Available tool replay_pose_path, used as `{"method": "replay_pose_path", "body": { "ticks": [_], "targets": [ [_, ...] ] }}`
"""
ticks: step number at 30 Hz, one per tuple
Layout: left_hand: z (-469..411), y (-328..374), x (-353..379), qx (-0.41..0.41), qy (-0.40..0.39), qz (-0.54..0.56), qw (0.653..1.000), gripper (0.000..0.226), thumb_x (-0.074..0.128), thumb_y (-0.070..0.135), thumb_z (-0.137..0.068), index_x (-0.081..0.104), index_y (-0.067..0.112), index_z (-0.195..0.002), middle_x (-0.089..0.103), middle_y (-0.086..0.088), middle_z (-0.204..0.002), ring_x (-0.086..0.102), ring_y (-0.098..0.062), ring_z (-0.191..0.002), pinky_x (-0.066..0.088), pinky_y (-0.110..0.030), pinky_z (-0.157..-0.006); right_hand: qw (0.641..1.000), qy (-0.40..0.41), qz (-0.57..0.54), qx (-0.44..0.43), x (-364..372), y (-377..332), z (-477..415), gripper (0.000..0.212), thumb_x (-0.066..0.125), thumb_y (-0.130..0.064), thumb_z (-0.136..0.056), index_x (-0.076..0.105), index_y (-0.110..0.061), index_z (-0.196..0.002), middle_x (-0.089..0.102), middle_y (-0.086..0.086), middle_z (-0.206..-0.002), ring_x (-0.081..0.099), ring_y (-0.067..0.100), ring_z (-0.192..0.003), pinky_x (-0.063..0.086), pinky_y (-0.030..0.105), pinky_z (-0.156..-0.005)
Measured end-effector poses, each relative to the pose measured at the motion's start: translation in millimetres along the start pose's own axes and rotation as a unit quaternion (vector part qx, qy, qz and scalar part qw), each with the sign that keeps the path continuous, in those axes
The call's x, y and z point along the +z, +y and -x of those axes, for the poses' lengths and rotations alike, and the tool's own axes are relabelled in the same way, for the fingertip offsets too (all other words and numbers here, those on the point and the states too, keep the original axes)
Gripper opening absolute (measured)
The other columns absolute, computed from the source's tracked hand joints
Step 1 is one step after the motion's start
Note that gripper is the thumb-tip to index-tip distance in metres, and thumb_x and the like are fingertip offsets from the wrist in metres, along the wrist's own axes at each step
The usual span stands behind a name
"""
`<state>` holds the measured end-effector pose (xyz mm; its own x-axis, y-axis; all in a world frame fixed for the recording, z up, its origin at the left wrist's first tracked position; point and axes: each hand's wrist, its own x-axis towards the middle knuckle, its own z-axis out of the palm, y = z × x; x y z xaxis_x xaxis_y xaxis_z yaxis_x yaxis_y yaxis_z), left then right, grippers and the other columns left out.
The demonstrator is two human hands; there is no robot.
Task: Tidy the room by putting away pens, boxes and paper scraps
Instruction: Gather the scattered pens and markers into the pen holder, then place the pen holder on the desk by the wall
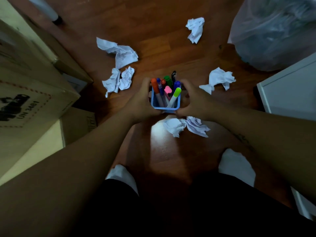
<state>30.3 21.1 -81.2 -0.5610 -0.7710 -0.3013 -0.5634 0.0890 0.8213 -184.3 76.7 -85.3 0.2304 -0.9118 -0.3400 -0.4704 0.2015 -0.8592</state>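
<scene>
Past the cardboard boxes [34,86] and the crumpled paper scraps [118,81], my left hand [142,101] curls round the blue pen holder [165,108], which is packed with markers [171,90]. My right hand [192,102] grips its other side. If I tilt it, the loosely leaning markers could spill back among the scraps. The trash bag [273,31] sits far right.

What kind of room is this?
Probably a home room or small office mid-tidy: wooden floor, stacked cardboard boxes on the left, a clear plastic bag upper right. Crumpled paper scraps lie around the blue pen holder gripped by the left hand and right hand.
</scene>
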Motion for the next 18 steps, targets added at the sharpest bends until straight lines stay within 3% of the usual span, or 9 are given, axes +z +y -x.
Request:
{"method": "replay_pose_path", "body": {
  "ticks": [2,4,7,10,15,18],
  "targets": [
    [3,18,-13,0.006,0.019,0.010,1.000,0.077,0.089,0.019,-0.066,0.040,0.019,-0.125,0.055,0.007,-0.122,0.059,-0.003,-0.111,0.054,-0.020,-0.081,1.000,0.005,0.001,-0.007,-12,-21,0,0.071,0.080,-0.024,-0.069,0.042,-0.026,-0.129,0.064,-0.006,-0.113,0.064,0.004,-0.100,0.055,0.028,-0.083],
    [2,41,-33,0.021,0.038,0.006,0.999,0.071,0.088,0.016,-0.066,0.043,0.018,-0.121,0.056,0.012,-0.113,0.061,0.000,-0.105,0.055,-0.019,-0.077,1.000,0.007,-0.007,-0.009,-30,-49,0,0.072,0.083,-0.022,-0.069,0.044,-0.023,-0.130,0.062,-0.008,-0.118,0.061,0.006,-0.110,0.052,0.031,-0.092],
    [6,85,-71,0.045,0.045,-0.012,0.998,0.068,0.086,0.011,-0.067,0.045,0.014,-0.121,0.061,0.003,-0.113,0.065,-0.007,-0.099,0.058,-0.029,-0.075,0.999,0.020,-0.025,-0.011,-58,-98,8,0.069,0.082,-0.010,-0.072,0.044,-0.019,-0.128,0.059,-0.016,-0.114,0.056,-0.013,-0.106,0.045,0.011,-0.087],
    [7,136,-107,0.057,0.043,-0.010,0.997,0.073,0.086,0.010,-0.065,0.044,0.023,-0.123,0.061,0.013,-0.115,0.063,0.000,-0.100,0.054,-0.021,-0.077,0.999,0.034,-0.008,-0.016,-90,-142,16,0.069,0.079,-0.004,-0.074,0.041,-0.026,-0.126,0.054,-0.027,-0.111,0.049,-0.028,-0.101,0.038,0.002,-0.084],
    [17,234,-164,0.091,0.050,-0.008,0.995,0.080,0.088,0.015,-0.060,0.046,0.028,-0.126,0.064,0.011,-0.119,0.064,-0.006,-0.110,0.056,-0.026,-0.083,0.998,0.054,-0.004,-0.040,-155,-234,41,0.072,0.080,-0.004,-0.073,0.039,-0.032,-0.125,0.058,-0.023,-0.116,0.054,-0.010,-0.110,0.045,0.025,-0.094],
    [19,302,-199,0.129,0.069,-0.029,0.989,0.080,0.089,0.019,-0.062,0.044,0.031,-0.127,0.064,0.012,-0.121,0.062,-0.005,-0.113,0.055,-0.028,-0.085,0.995,0.075,0.009,-0.063,-201,-294,61,0.072,0.081,-0.011,-0.074,0.038,-0.040,-0.125,0.055,-0.022,-0.123,0.045,-0.007,-0.123,0.047,0.025,-0.092]
  ]
}}
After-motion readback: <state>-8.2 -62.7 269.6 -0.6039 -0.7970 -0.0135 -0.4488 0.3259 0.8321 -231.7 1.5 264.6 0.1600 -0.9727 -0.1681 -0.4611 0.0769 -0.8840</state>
